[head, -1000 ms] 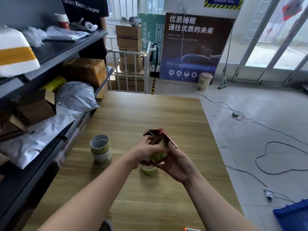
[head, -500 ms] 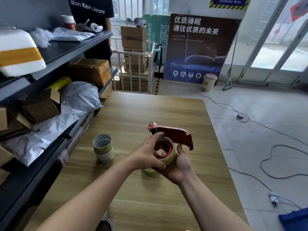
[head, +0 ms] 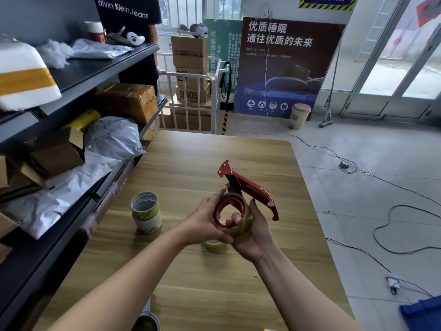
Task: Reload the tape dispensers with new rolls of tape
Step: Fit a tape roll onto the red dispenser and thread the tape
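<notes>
Above the wooden table [head: 195, 163] I hold a red metal tape dispenser [head: 248, 185], its cutter end pointing up and away. A clear tape roll [head: 244, 224] sits around its red hub. My right hand [head: 253, 232] cups the roll and dispenser from below, one finger poking through the hub. My left hand [head: 202, 220] grips the roll's left side. Another tape roll [head: 213, 246] lies on the table, mostly hidden under my hands. Two stacked tape rolls [head: 146, 212] stand to the left.
Dark shelves [head: 78, 75] with boxes and plastic parcels run along the table's left edge. A person in a black shirt [head: 133, 22] stands behind the shelves. Cables [head: 391, 225] trail over the tiled floor at right. A blue crate [head: 422, 314] sits at bottom right.
The dispenser has turned in my hands from end-on to side-on, so the hub and roll now face me and the cutter end points upward. Both hands have kept their grip.
</notes>
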`<state>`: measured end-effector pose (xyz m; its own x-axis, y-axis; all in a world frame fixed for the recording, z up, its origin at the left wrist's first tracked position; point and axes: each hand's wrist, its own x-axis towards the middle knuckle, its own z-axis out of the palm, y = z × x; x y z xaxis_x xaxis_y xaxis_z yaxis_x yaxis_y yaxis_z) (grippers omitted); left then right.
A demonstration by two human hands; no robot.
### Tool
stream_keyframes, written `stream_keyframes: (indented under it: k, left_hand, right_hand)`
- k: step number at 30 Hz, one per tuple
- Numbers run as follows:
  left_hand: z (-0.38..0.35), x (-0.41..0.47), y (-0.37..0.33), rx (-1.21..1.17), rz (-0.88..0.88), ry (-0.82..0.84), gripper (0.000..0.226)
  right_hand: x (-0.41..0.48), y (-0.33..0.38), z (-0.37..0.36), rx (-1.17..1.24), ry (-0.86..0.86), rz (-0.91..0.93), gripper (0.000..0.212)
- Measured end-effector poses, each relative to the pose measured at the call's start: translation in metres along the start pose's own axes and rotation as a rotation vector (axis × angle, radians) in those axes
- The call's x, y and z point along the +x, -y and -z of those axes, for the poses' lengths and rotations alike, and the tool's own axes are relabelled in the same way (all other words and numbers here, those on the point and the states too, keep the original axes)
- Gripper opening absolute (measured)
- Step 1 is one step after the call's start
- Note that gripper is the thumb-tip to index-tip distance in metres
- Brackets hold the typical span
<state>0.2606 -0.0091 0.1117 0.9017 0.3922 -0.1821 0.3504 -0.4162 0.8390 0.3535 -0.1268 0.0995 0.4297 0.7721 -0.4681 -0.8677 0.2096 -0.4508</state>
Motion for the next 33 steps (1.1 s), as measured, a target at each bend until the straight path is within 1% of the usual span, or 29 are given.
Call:
stream_keyframes:
  k: [1, 2, 3, 5, 6, 7, 9, 12, 13, 15, 16, 17, 18, 20, 22, 23, 24, 25, 27, 28, 30, 31, 33]
  left_hand:
    - [-0.001, -0.001, -0.002, -0.048, 0.014, 0.001, 0.129]
    - [-0.001, -0.002, -0.004, -0.083, 0.029, -0.019, 0.129]
    - [-0.002, -0.003, -0.007, -0.107, 0.041, -0.058, 0.122]
    - [-0.002, -0.004, -0.011, -0.147, 0.046, -0.123, 0.097]
    - [-0.003, -0.004, -0.013, -0.16, 0.041, -0.122, 0.086]
    - [-0.003, -0.005, -0.012, -0.163, 0.027, -0.105, 0.081]
    - [-0.002, -0.007, -0.012, -0.144, -0.012, -0.065, 0.083]
    - [-0.001, -0.009, -0.012, -0.135, -0.064, -0.008, 0.09]
    - [-0.001, -0.009, -0.012, -0.135, -0.068, 0.012, 0.09]
    - [0.001, -0.009, -0.012, -0.154, -0.048, 0.057, 0.095]
    - [0.003, -0.009, -0.011, -0.198, -0.029, 0.084, 0.1]
    - [0.003, -0.008, -0.011, -0.278, -0.003, 0.103, 0.105]
    - [0.004, -0.008, -0.011, -0.379, 0.025, 0.104, 0.107]
    - [0.004, -0.007, -0.013, -0.562, 0.07, 0.042, 0.105]
    - [0.006, -0.003, -0.018, -0.665, 0.138, -0.017, 0.102]
    - [0.007, 0.0, -0.02, -0.69, 0.173, -0.03, 0.104]
    - [0.01, 0.002, -0.024, -0.709, 0.201, -0.03, 0.107]
    - [0.012, 0.003, -0.028, -0.709, 0.219, -0.022, 0.106]
    - [0.013, 0.004, -0.035, -0.687, 0.251, -0.006, 0.087]
    - [0.013, 0.005, -0.036, -0.693, 0.264, -0.016, 0.078]
    - [0.014, 0.006, -0.032, -0.748, 0.261, -0.047, 0.073]
    - [0.016, 0.006, -0.029, -0.789, 0.244, -0.059, 0.069]
    - [0.019, 0.004, -0.023, -0.847, 0.207, -0.078, 0.055]
  right_hand:
    - [0.001, 0.0, 0.002, -0.007, 0.009, 0.005, 0.046]
    - [0.001, 0.001, 0.003, -0.015, 0.025, 0.007, 0.043]
    - [0.0, 0.001, 0.004, -0.033, 0.047, 0.011, 0.04]
    - [-0.003, 0.002, 0.008, -0.055, 0.09, 0.031, 0.033]
    - [-0.004, 0.003, 0.009, -0.061, 0.106, 0.046, 0.03]
    - [-0.006, 0.005, 0.009, -0.067, 0.121, 0.061, 0.028]
    - [-0.01, 0.007, 0.006, -0.088, 0.157, 0.087, 0.029]
    - [-0.009, 0.005, 0.01, -0.14, 0.132, 0.091, 0.024]
    - [-0.007, 0.002, 0.011, -0.134, 0.128, 0.091, 0.028]
    - [-0.005, 0.0, 0.015, -0.119, 0.178, 0.098, 0.051]
    - [-0.005, 0.0, 0.016, -0.122, 0.22, 0.105, 0.059]
    - [-0.005, 0.0, 0.016, -0.13, 0.261, 0.109, 0.059]
    - [-0.006, 0.001, 0.016, -0.144, 0.302, 0.112, 0.055]
    - [-0.007, 0.001, 0.013, -0.184, 0.352, 0.128, 0.044]
    - [-0.008, 0.0, 0.01, -0.268, 0.328, 0.179, 0.025]
    - [-0.01, -0.001, 0.008, -0.332, 0.297, 0.206, 0.015]
    - [-0.011, -0.002, 0.007, -0.404, 0.266, 0.232, 0.013]
    - [-0.011, -0.003, 0.007, -0.475, 0.244, 0.25, 0.016]
    - [-0.011, -0.005, 0.006, -0.572, 0.219, 0.297, 0.023]
    - [-0.01, -0.005, 0.007, -0.598, 0.23, 0.318, 0.025]
    - [-0.009, -0.004, 0.009, -0.677, 0.291, 0.331, 0.032]
    - [-0.011, -0.001, 0.01, -0.734, 0.331, 0.309, 0.041]
    - [-0.016, 0.01, 0.011, -0.805, 0.43, 0.194, 0.058]
